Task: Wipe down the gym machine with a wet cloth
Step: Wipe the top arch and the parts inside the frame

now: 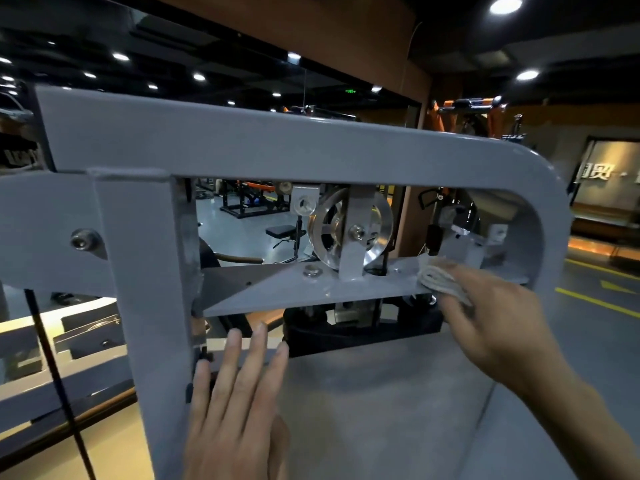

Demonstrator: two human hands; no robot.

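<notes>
Two hands up: R hand (491, 317) pinches folded cloth (438, 280) under its fingertips on grey machine frame (242, 147) crossplate; L hand (235, 403) flat, fingers straight, holding nothing.

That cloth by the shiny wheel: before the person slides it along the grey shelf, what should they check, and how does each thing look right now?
1. Cloth held firmly: ok, the right hand grips it folded.
2. Cloth touching the cross plate: ok, it lies on the plate's right end.
3. Left hand out of the cloth's way: ok, fingers straight, below the plate.
4. Path along the plate free: not ok, the pulley bracket and a bolt stand on it.
5. Cloth wet enough: cannot tell.
</notes>
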